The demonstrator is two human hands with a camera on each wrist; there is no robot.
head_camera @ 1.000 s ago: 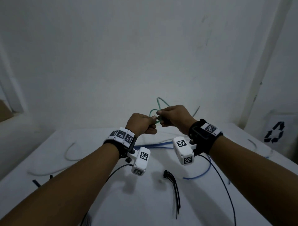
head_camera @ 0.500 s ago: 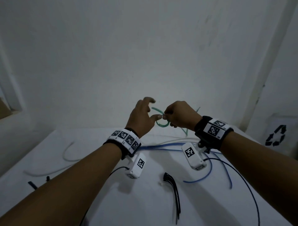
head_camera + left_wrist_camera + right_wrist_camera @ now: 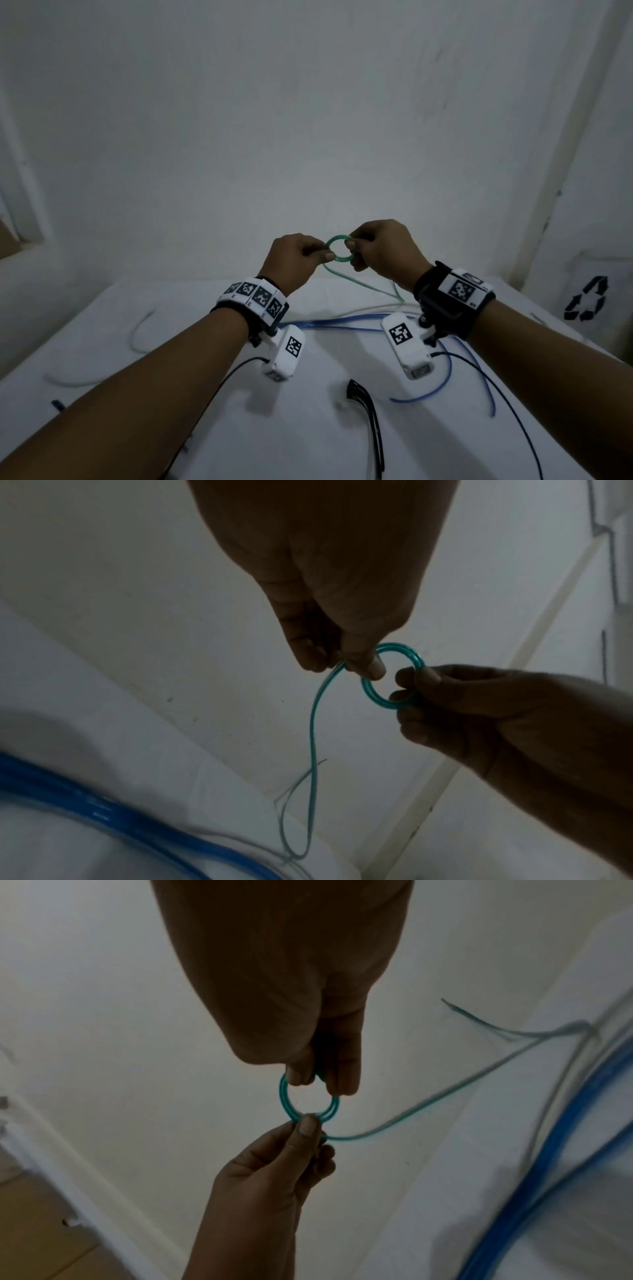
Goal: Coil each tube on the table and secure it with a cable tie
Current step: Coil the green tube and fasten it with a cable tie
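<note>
Both hands hold a thin green tube (image 3: 337, 260) in the air above the far side of the white table (image 3: 171, 342). It is wound into a small ring of a few turns (image 3: 369, 694). My left hand (image 3: 323, 253) pinches the ring's left side between thumb and fingers (image 3: 368, 666). My right hand (image 3: 351, 246) pinches the opposite side (image 3: 318, 1083). The loose green tail (image 3: 363, 284) runs from the left hand's pinch down to the table. A bundle of black cable ties (image 3: 368, 411) lies on the table near me, below the hands.
Blue tubes (image 3: 342, 323) run across the table under my wrists and curl off to the right (image 3: 442, 387). A pale tube (image 3: 137, 332) lies at the left. A white bin with a recycling mark (image 3: 585, 298) stands at the right. A bare wall rises behind the table.
My left hand's fingers, spread half a second ago, have closed back onto the green tube. The loose loops that stood above the hands are now wound into a tighter ring.
</note>
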